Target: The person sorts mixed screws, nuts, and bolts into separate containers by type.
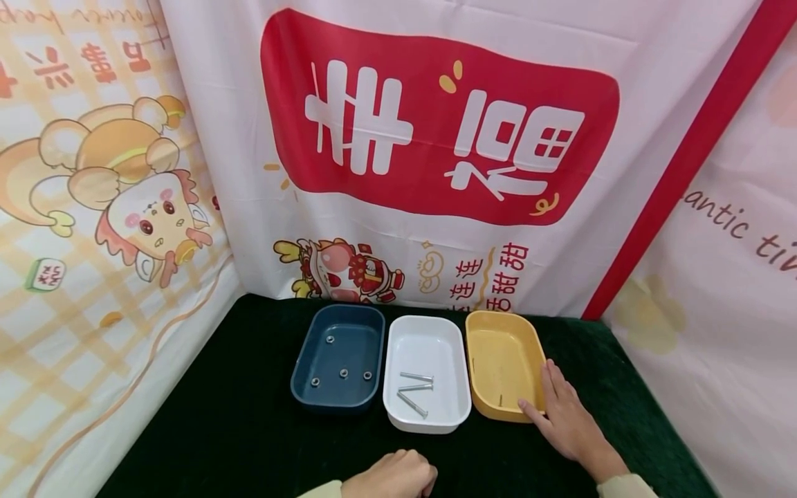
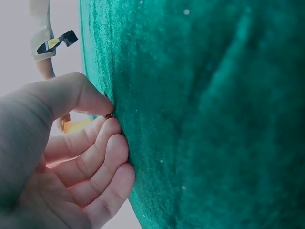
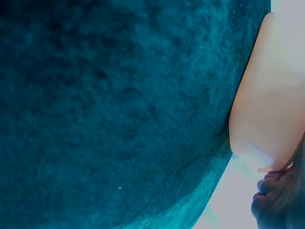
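My left hand [image 1: 395,474] is low over the dark green cloth, in front of the white tray [image 1: 426,423]. In the left wrist view its thumb and index fingertip pinch a tiny dark piece [image 2: 109,115] close to the cloth; fingers mostly cover it, and I cannot tell its kind. My right hand [image 1: 568,418] rests at the near right corner of the yellow tray [image 1: 507,346], thumb on the front rim and straight fingers along the right side. Inside that tray lie small thin dark pieces [image 1: 501,400]. Three silver bolts [image 1: 416,388] lie in the white tray.
A blue tray [image 1: 342,326] with several hex nuts [image 1: 344,373] stands left of the white one. The three trays form a row on the green cloth [image 1: 249,415]. Printed fabric hangs [image 1: 436,270] close behind them, with more fabric at both sides.
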A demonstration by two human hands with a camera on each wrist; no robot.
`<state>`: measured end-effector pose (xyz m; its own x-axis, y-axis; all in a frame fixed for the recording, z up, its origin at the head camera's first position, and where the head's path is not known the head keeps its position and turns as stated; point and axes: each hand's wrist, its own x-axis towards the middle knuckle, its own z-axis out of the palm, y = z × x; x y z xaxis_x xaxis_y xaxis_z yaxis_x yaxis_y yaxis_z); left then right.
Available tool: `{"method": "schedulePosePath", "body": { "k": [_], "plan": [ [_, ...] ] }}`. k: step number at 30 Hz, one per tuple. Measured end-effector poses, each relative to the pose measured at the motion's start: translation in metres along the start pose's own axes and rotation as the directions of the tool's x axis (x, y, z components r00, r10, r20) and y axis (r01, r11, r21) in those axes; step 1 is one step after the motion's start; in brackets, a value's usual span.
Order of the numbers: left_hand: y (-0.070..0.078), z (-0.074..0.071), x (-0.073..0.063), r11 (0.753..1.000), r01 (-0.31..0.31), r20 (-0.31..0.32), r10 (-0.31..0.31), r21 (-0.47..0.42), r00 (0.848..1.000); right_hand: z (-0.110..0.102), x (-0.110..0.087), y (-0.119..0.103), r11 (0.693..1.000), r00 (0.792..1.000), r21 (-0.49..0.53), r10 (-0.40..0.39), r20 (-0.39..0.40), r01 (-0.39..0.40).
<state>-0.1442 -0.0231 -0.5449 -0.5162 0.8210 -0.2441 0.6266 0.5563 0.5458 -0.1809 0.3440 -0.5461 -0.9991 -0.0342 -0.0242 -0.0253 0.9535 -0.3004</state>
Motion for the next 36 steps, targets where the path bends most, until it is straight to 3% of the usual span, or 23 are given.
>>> {"method": "schedulePosePath", "body": {
  "k": [15,27,30,33,36],
  "plan": [
    [0.006,-0.009,-0.003,1.0,-0.012,-0.041,0.012,-0.003,0.999,0.0,-0.001,-0.001,1.0,1.0,0.004,-0.004,-0.002,0.004],
    [0.026,-0.031,-0.01,1.0,-0.013,-0.115,0.011,-0.014,0.993,0.001,0.0,-0.001,1.0,1.0,0.0,-0.001,0.0,0.001],
    [0.029,-0.037,-0.009,0.998,-0.046,-0.156,0.051,0.038,0.986,0.001,0.001,-0.001,1.0,1.0,-0.001,-0.001,0.002,0.001],
    [0.032,-0.045,-0.008,0.984,-0.108,-0.211,0.136,0.139,0.968,0.001,0.001,-0.001,1.0,1.0,-0.003,-0.003,-0.001,0.003],
    [0.037,-0.054,-0.005,0.969,-0.133,-0.242,0.182,0.206,0.953,0.001,0.001,-0.001,1.0,1.0,-0.008,-0.005,-0.006,0.005]
  ]
}}
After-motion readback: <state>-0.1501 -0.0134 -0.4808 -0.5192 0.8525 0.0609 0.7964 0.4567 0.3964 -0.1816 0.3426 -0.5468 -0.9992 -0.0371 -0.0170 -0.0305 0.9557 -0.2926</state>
